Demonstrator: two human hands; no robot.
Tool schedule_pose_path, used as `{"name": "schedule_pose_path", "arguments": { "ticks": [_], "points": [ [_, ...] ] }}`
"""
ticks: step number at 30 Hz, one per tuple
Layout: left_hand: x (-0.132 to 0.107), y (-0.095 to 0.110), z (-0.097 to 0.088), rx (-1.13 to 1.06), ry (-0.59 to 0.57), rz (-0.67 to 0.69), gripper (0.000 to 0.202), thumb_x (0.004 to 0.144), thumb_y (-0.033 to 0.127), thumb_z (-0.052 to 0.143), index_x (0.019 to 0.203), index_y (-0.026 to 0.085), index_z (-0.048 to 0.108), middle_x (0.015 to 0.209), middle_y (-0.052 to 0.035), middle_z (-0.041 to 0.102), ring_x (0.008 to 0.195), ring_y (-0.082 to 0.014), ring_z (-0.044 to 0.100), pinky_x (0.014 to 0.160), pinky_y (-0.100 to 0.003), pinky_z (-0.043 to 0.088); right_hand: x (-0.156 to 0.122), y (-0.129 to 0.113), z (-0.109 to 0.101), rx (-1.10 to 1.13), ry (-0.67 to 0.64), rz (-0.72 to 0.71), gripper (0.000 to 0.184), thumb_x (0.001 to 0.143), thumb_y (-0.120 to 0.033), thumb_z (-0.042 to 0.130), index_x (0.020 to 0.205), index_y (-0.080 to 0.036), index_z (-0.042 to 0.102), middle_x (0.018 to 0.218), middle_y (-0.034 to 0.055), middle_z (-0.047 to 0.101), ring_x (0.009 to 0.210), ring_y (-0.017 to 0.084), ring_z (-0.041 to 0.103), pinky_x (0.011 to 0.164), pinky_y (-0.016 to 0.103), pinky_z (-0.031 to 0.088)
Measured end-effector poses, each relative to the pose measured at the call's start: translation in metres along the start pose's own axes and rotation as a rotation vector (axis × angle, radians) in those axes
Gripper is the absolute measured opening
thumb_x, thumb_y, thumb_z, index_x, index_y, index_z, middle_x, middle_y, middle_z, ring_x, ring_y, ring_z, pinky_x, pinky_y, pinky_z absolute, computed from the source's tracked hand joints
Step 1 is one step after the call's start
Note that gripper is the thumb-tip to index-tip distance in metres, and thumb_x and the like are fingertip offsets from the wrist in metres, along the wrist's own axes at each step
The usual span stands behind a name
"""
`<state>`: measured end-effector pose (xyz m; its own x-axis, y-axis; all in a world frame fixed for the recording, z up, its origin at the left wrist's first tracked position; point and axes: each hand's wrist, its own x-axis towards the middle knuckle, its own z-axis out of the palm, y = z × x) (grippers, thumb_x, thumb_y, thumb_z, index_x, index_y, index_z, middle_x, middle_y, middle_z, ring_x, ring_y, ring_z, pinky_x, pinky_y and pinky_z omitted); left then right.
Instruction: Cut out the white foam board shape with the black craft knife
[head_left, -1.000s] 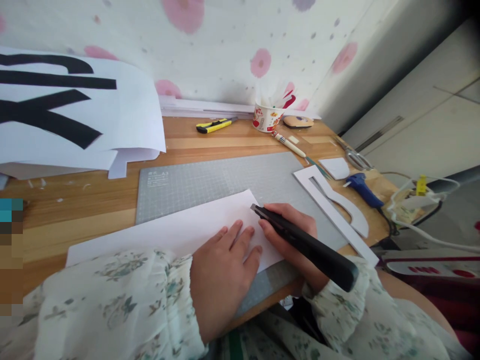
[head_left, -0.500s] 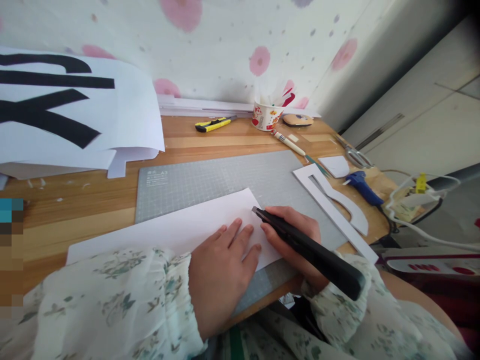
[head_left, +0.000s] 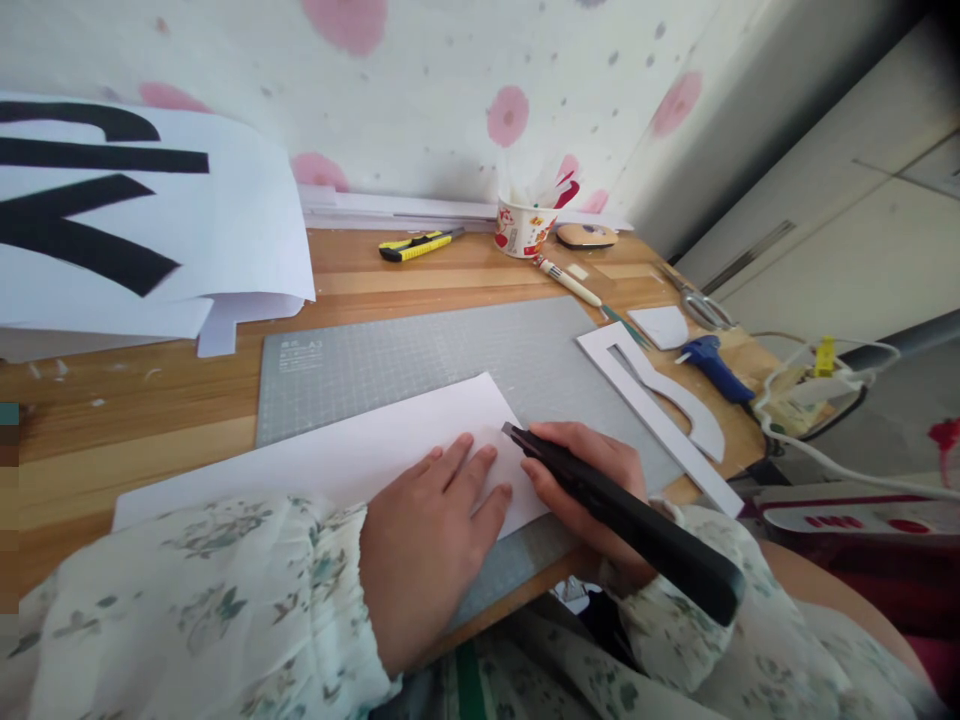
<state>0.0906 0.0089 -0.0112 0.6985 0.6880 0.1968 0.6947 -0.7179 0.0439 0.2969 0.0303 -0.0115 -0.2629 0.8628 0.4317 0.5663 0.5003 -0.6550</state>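
Note:
A white sheet of board or paper (head_left: 315, 450) lies slantwise across a grey cutting mat (head_left: 420, 345). Flat on the sheet, my left hand (head_left: 439, 530) presses down with its fingers spread. My right hand (head_left: 592, 480) is wrapped round a black utility knife (head_left: 630, 520), whose tip points up and left over the sheet near its right edge. Whether the blade touches the sheet I cannot tell. Just right of that hand, a white cut-out letter shape (head_left: 660, 415) overlaps the mat's right side.
Behind the mat lie a yellow-black utility knife (head_left: 421, 245), a paper cup of tools (head_left: 520, 229), a computer mouse (head_left: 586, 236) and a cream-handled tool (head_left: 570, 281). Scissors (head_left: 705, 308), a blue glue gun (head_left: 716, 368) and cables stand right. Paper with black lettering (head_left: 247, 220) leans at left.
The view has shifted slightly, so most things sit a little further left. The black knife's tip has come down slightly relative to the sheet. My left hand stays put on the sheet.

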Motion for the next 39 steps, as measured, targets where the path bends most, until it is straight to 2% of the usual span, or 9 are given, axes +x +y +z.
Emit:
{"name": "schedule_pose_path", "arguments": {
  "ticks": [5, 9, 19, 25, 32, 39],
  "points": [
    [0.001, 0.0, -0.002, 0.003, -0.045, 0.007, 0.031, 0.098, 0.013, 0.05, 0.121, 0.014, 0.071, 0.137, -0.022, 0.064, 0.127, -0.0427, 0.059, 0.097, -0.057, 0.058, -0.005, -0.007, -0.004, -0.004, -0.026, 0.043, 0.015, 0.091, -0.022, 0.065, 0.105, -0.025, 0.065, 0.084, 0.0016, 0.075, 0.068, 0.016, 0.07, 0.063, 0.028, 0.058],
    [0.003, -0.002, -0.004, -0.005, -0.088, -0.004, 0.031, 0.097, 0.014, 0.053, 0.122, 0.016, 0.07, 0.14, -0.0208, 0.062, 0.13, -0.0426, 0.056, 0.1, -0.057, 0.056, -0.01, -0.004, -0.005, -0.035, -0.02, -0.01, 0.017, 0.09, -0.023, 0.066, 0.106, -0.026, 0.064, 0.083, 0.0012, 0.075, 0.067, 0.017, 0.07, 0.061, 0.029, 0.058],
    [0.0, -0.005, -0.003, 0.025, -0.106, 0.011, 0.034, 0.095, 0.014, 0.055, 0.127, 0.017, 0.066, 0.142, -0.0186, 0.062, 0.132, -0.0394, 0.057, 0.104, -0.055, 0.055, -0.021, -0.001, -0.014, -0.139, -0.033, -0.116, 0.022, 0.089, -0.022, 0.065, 0.11, -0.025, 0.06, 0.081, 0.0032, 0.075, 0.066, 0.019, 0.071, 0.058, 0.029, 0.058],
    [0.0, -0.006, -0.001, 0.03, -0.096, 0.034, 0.033, 0.093, 0.013, 0.058, 0.125, 0.015, 0.068, 0.141, -0.021, 0.062, 0.131, -0.0409, 0.058, 0.103, -0.055, 0.055, -0.028, -0.005, -0.02, -0.159, -0.042, -0.155, 0.024, 0.086, -0.017, 0.066, 0.109, -0.023, 0.06, 0.078, 0.0051, 0.075, 0.063, 0.02, 0.072, 0.057, 0.03, 0.059],
    [0.002, -0.007, -0.004, 0.029, -0.105, 0.035, 0.033, 0.093, 0.014, 0.061, 0.125, 0.015, 0.069, 0.141, -0.0222, 0.062, 0.132, -0.0413, 0.056, 0.105, -0.054, 0.053, -0.041, -0.005, -0.026, -0.138, -0.052, -0.22, 0.031, 0.086, -0.015, 0.064, 0.116, -0.022, 0.061, 0.076, 0.0052, 0.072, 0.062, 0.022, 0.07, 0.054, 0.032, 0.058],
    [0.003, -0.006, -0.007, 0.008, -0.118, 0.035, 0.031, 0.095, 0.014, 0.057, 0.122, 0.014, 0.072, 0.139, -0.023, 0.063, 0.131, -0.0419, 0.056, 0.106, -0.055, 0.052, -0.054, -0.013, -0.034, -0.219, -0.065, -0.267, 0.033, 0.085, -0.011, 0.065, 0.118, -0.017, 0.059, 0.073, 0.0064, 0.07, 0.06, 0.02, 0.068, 0.053, 0.03, 0.057]
  ]
}}
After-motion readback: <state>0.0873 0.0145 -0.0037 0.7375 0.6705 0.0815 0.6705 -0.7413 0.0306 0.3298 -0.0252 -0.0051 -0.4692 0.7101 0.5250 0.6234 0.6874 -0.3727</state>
